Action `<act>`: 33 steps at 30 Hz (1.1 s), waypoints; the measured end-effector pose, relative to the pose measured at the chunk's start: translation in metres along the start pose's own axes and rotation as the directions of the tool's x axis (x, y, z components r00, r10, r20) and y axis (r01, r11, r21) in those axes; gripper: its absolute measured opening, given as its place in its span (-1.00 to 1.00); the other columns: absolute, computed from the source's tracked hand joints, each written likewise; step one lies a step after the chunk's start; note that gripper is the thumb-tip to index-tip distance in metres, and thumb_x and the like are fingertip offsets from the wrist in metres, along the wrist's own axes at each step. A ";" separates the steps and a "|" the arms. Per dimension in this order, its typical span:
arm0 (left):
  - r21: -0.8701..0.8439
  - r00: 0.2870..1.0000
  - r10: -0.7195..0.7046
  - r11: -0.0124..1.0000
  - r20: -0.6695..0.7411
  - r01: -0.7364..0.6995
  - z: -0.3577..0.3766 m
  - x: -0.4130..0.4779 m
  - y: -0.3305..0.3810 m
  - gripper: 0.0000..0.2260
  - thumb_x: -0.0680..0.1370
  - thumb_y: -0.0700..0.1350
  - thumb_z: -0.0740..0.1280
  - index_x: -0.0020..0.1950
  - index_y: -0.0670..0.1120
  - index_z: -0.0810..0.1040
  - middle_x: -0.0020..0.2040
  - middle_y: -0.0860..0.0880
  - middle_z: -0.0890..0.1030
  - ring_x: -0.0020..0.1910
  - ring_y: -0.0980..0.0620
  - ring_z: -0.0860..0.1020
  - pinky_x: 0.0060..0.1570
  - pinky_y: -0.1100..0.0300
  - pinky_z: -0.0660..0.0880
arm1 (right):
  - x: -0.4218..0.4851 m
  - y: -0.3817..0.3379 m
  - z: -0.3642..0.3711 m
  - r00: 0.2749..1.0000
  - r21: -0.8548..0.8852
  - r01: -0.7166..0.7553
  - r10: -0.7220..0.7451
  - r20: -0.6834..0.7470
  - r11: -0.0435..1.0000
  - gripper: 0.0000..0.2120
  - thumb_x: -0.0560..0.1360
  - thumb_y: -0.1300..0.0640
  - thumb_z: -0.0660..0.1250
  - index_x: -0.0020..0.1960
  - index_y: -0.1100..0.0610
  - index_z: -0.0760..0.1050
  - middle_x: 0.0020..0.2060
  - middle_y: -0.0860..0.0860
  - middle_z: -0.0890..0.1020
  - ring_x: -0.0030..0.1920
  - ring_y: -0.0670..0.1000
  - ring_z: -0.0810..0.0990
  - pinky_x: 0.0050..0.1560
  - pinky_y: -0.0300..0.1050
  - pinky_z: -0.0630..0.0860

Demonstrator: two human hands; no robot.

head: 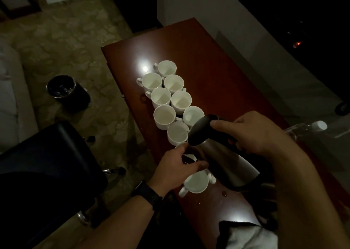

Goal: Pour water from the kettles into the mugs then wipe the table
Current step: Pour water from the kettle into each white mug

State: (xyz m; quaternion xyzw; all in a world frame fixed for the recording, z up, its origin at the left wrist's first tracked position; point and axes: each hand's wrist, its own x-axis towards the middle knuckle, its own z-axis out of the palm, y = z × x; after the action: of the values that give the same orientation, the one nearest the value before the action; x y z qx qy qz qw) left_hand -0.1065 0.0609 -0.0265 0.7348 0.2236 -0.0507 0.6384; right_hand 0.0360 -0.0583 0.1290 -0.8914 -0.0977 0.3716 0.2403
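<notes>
Several white mugs (162, 96) stand in two rows down the middle of a reddish wooden table (217, 74). My right hand (251, 133) grips the black handle of a steel kettle (225, 156), tilted with its spout over a mug (178, 133) near the middle of the row. My left hand (180, 167) rests against the kettle's body and on the rim of a mug that it mostly hides. Another mug (196, 182) sits just below the kettle. A dark and white cloth (246, 235) lies at the table's near end. Small water drops (224, 193) dot the wood beside it.
A black chair (47, 165) stands to the left of the table. A black round bin (64, 89) sits on the patterned carpet further left. A clear bottle with a white cap (314, 126) lies at the table's right edge. A white wall runs along the right.
</notes>
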 end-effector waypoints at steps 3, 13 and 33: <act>0.004 1.000 0.000 1.000 0.011 0.000 -0.001 -0.001 0.001 -0.62 0.29 0.35 0.45 0.09 0.43 0.54 0.09 0.37 0.62 -0.01 0.31 0.63 -0.07 0.35 0.52 | 0.000 -0.002 0.000 1.000 0.002 -0.002 0.002 0.005 1.000 -0.47 0.40 -0.37 0.35 -0.61 -0.08 0.55 -0.64 -0.06 0.49 -0.65 -0.16 0.37 -0.33 -0.09 0.37; 0.014 0.999 -0.011 1.000 0.034 0.010 -0.004 0.001 0.003 -0.65 0.28 0.36 0.44 0.04 0.53 0.50 0.08 0.43 0.59 -0.02 0.33 0.63 -0.07 0.34 0.50 | 0.003 -0.001 -0.001 1.000 0.004 -0.014 0.014 0.001 1.000 -0.44 0.38 -0.38 0.35 -0.57 0.03 0.58 -0.61 -0.04 0.53 -0.63 -0.17 0.42 -0.31 -0.08 0.41; 0.004 0.999 -0.011 1.000 0.036 0.011 0.002 0.006 0.000 -0.57 0.29 0.36 0.45 0.13 0.38 0.55 0.07 0.32 0.63 -0.02 0.29 0.64 -0.01 0.24 0.58 | 0.008 0.000 -0.004 1.000 -0.029 -0.012 0.012 -0.020 1.000 -0.42 0.43 -0.33 0.38 -0.54 0.10 0.54 -0.60 -0.03 0.54 -0.56 -0.10 0.45 -0.30 -0.08 0.41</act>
State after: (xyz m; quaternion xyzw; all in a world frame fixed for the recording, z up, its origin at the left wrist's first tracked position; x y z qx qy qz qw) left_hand -0.1013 0.0605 -0.0291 0.7335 0.2159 -0.0680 0.6409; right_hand 0.0441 -0.0573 0.1264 -0.8990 -0.0953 0.3629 0.2261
